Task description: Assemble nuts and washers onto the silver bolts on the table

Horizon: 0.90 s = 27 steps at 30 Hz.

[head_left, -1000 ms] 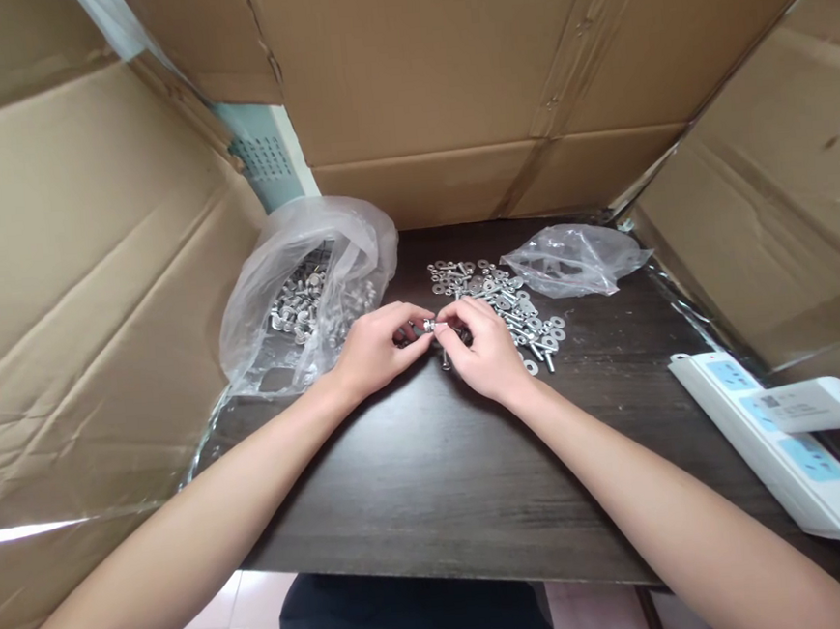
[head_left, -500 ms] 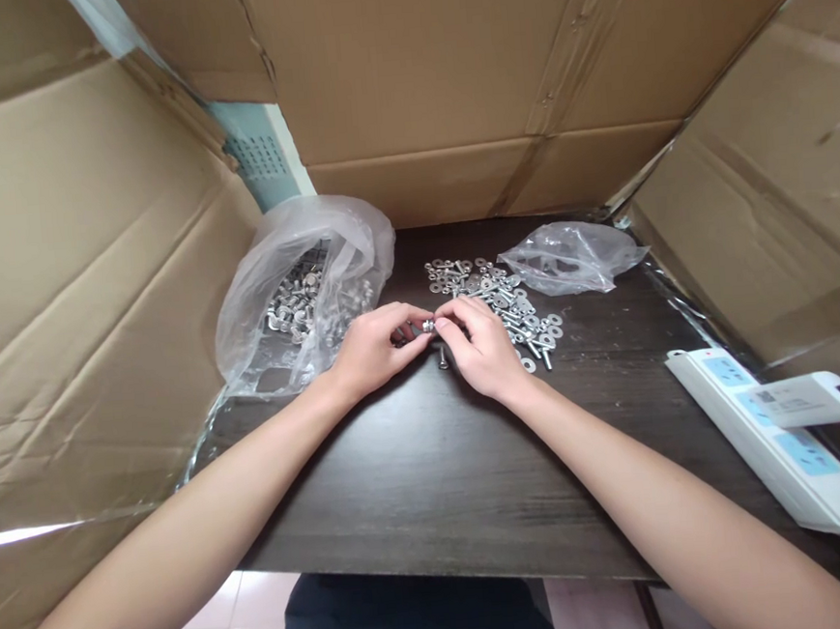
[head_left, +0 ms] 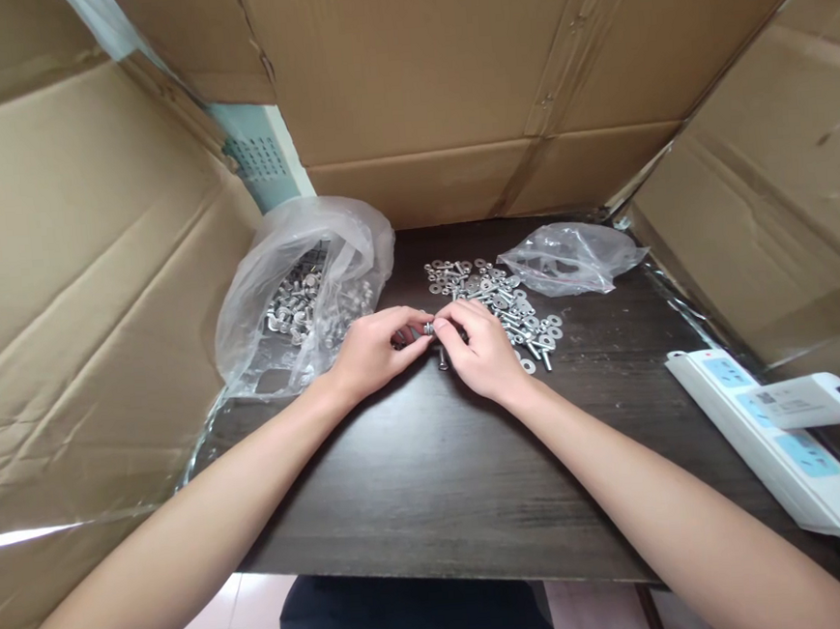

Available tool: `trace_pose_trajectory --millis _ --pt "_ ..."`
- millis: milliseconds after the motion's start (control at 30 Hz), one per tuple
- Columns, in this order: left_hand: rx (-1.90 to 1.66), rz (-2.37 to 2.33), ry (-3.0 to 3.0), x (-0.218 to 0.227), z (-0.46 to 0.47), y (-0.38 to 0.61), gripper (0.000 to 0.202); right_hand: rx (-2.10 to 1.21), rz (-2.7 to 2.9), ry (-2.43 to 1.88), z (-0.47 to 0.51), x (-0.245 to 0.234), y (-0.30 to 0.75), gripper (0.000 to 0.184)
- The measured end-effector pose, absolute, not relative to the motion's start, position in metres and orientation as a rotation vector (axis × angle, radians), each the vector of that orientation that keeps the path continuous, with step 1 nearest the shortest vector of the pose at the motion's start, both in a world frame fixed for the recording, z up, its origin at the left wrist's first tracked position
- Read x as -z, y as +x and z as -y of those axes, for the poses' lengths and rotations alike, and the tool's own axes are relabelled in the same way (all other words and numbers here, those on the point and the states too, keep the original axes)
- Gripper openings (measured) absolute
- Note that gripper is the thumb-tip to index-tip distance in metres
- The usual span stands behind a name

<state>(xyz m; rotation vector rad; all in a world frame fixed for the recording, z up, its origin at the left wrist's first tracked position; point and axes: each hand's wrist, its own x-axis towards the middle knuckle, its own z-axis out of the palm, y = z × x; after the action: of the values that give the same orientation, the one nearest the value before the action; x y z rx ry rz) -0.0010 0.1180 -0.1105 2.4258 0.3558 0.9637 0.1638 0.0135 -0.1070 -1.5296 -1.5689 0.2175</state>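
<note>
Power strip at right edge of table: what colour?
White power strip with pale blue socket panels; shows best in the head view.

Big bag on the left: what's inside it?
Inside the bag, a heap of silvery bolts shows through the clear plastic. Crumpled folds hide its lower part, so the heap's extent cannot be seen. Beside it, left hand and right hand pinch a small metal part.
</note>
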Motion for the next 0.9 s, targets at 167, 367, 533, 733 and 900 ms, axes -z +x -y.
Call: trace_pose_trajectory --millis 167,367,533,733,900 --pt "-0.963 -0.359 2.436 0.1121 -0.1192 -0.0016 0.013 -0.217 1.559 -1.529 -0.0137 0.1079 0.1642 0.01" --pt "-0.959 -0.325 2.465 0.1095 -0.1187 -0.002 0.014 -0.207 1.58 -1.526 -0.0147 0.1094 0.1643 0.02" --pt "-0.981 -0.345 2.46 0.1083 -0.1182 -0.0016 0.014 -0.226 1.561 -1.517 -0.014 0.1091 0.1644 0.018" --pt "-0.997 -0.344 2.465 0.1103 -0.1186 -0.0014 0.013 -0.238 1.552 -1.502 -0.0143 0.1104 0.1651 0.006" --pt "-0.983 -0.322 2.514 0.1111 -0.119 -0.0018 0.014 -0.203 1.585 -1.523 -0.0152 0.1115 0.165 0.018"
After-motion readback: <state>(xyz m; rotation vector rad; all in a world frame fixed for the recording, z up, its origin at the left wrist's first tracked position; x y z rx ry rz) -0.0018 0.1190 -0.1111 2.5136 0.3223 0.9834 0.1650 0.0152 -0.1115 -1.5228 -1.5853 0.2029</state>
